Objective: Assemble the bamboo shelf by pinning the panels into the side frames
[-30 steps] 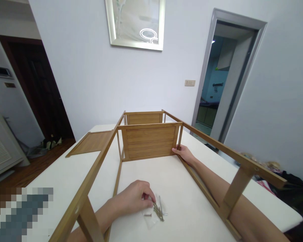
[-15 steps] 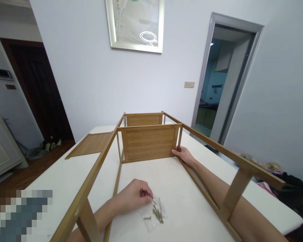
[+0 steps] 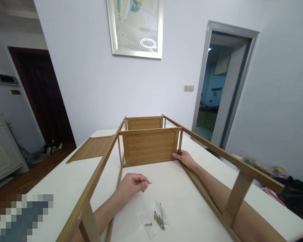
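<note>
A bamboo shelf frame (image 3: 151, 146) lies on its side on the white table (image 3: 55, 181), its long rails running toward me. My left hand (image 3: 131, 184) is raised a little above the table and pinches a single screw (image 3: 148, 183) between thumb and fingertips. Beneath it, closer to me, several screws (image 3: 158, 218) lie on a small clear plastic bag. My right hand (image 3: 183, 157) rests at the lower right corner of the upright middle panel, holding it against the right rail.
A loose bamboo board (image 3: 93, 148) lies at the table's far left. A second panel (image 3: 144, 123) stands at the frame's far end. Behind are a framed picture, a dark door on the left and an open doorway on the right.
My left hand lifted off the pile of screws with one screw pinched and moved up and away from me. My right hand stayed on the panel corner. The view tilted slightly.
</note>
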{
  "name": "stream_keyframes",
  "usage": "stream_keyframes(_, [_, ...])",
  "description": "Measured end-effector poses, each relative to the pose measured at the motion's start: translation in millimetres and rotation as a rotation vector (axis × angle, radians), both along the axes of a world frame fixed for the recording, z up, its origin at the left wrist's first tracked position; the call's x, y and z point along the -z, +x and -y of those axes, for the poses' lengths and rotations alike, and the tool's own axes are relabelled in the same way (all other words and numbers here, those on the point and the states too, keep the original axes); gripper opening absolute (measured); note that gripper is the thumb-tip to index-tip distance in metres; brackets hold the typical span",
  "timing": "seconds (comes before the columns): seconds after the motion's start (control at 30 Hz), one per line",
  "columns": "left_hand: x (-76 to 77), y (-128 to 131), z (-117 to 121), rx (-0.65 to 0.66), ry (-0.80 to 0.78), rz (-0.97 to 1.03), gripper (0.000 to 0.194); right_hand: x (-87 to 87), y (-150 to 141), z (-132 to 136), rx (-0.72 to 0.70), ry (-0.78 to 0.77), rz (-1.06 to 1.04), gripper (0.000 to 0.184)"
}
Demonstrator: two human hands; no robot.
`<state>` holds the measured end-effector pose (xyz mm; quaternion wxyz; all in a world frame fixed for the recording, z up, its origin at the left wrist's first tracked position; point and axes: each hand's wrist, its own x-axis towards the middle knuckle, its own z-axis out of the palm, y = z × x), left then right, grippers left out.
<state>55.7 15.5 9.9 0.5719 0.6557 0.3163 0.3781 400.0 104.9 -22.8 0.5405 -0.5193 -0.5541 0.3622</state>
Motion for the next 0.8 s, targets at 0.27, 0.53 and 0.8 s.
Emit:
stream_keyframes(0.27, [-14.8, -8, -2, -0.129, -0.106, 0.189, 0.035, -1.6, 0, 0, -0.017, 0.003, 0.011, 0.042])
stream_keyframes(0.53, [-20.1, -19, -11, -0.165, -0.169, 0.369, 0.027, -1.7, 0, 1, -0.006, 0.009, 0.025, 0.041])
stream_keyframes(0.8, [-29.1, -37, -22, -0.215, -0.182, 0.475, 0.021, -2.0, -1, 0, 0.000, 0.012, 0.012, 0.038])
